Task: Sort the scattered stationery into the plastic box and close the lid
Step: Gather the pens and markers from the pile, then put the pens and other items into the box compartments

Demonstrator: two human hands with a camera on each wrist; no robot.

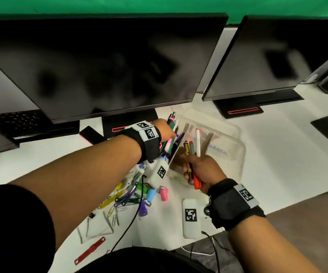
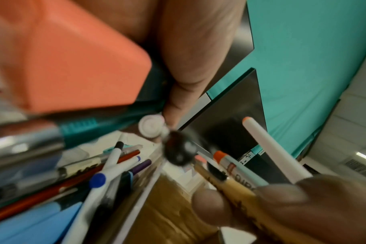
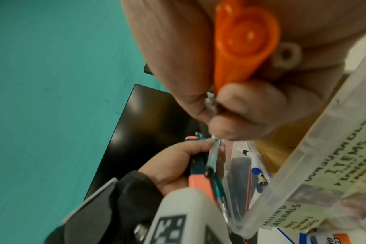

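Fingers (image 3: 251, 105) of the right hand (image 1: 204, 170) clamp a bundle of markers (image 1: 192, 148); left hand (image 1: 164, 130) fingers wrap a pen bunch (image 1: 172, 123), both over the clear plastic box (image 1: 236, 152) on the white bench (image 1: 277, 154). Loose paper clips (image 1: 116, 211) lie left of it.

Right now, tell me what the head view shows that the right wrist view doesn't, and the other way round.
Only the head view shows the loose pile of coloured caps and paper clips on the white table, the red flat fastener strip and the two black monitors.

Only the right wrist view shows the handwritten yellow-green label on the clear plastic box, reading "ITEMS".

Both show the left hand gripping a bundle of pens, and the right hand gripping an orange-handled tool.
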